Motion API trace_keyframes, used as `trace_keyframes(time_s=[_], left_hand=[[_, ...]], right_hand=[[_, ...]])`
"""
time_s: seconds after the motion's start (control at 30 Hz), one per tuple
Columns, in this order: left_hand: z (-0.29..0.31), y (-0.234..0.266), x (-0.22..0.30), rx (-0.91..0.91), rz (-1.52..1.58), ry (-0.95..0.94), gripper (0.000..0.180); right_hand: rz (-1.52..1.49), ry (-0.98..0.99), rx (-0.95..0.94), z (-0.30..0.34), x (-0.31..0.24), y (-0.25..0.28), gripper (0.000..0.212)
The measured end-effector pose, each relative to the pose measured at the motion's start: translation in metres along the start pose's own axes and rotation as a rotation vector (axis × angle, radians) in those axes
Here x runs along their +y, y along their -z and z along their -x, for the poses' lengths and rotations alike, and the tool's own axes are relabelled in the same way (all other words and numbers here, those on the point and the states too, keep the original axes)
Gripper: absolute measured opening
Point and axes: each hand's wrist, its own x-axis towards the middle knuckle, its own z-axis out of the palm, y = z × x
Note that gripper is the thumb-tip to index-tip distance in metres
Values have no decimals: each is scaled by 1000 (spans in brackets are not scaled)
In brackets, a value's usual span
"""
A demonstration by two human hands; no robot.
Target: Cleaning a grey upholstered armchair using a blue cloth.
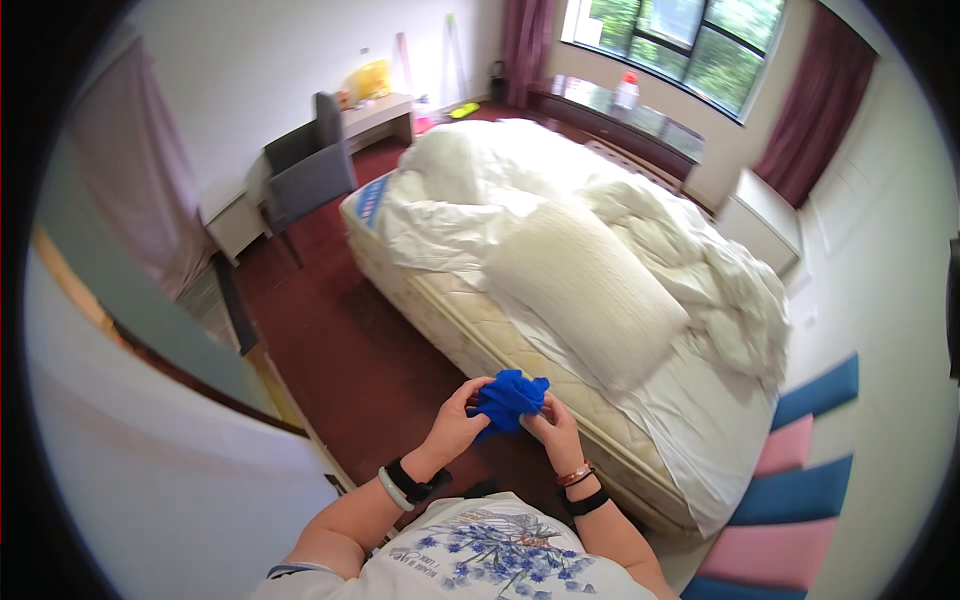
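Note:
A crumpled bright blue cloth [510,398] is held up in front of my body, bunched between both hands. My left hand [462,415] grips its left side with the fingers closed on the fabric. On the other side, my right hand [550,425] pinches the cloth's lower right edge. Both hands hover over the red floor, close to the near side of the bed. Folds of the cloth hide some of the fingertips.
An unmade bed with a bare mattress edge [440,300], a white pillow [590,290] and a rumpled white quilt [690,270] lies ahead. A grey armchair [305,165] and small cabinet [235,220] stand left. Blue and pink wall panels [780,510] line the right.

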Motion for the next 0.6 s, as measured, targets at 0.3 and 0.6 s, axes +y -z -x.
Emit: trace_keyframes(time_s=[0.3,0.6], left_hand=[[31,102,-13,712,303,115,46],[-45,165,-17,898,640,130,46]], right_hand=[[11,79,-816,-79,-51,-149,109],[341,196,-925,-194,9,-221,52]])
